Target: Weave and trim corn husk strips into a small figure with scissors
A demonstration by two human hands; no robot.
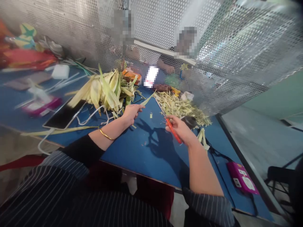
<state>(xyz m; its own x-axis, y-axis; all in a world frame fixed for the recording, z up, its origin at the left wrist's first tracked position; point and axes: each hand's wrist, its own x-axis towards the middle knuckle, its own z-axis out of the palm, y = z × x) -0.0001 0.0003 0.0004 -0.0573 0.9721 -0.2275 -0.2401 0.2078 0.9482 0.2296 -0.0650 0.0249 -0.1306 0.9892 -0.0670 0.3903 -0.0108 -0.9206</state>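
Observation:
My left hand [133, 114] pinches a narrow strip of corn husk [148, 98] that points up and to the right, over the blue table [132, 154]. In my right hand [178, 128] are red-handled scissors [174, 130], their blades aimed up and left, near the tip of the strip. Whether the blades are parted is too fine to tell. A small cut piece [151, 115] lies between my hands. Beyond the scissors spreads a heap of shredded husk [177, 104]. Whole husks [106, 88] are piled behind my left hand.
A tablet-like black device [65, 115] with a white cable lies left. Purple packs sit at far left [42, 105] and right [242, 178]. A dark round object [189, 121] is beside my right hand. Behind the table stands a perforated metal screen [156, 25], with people beyond it.

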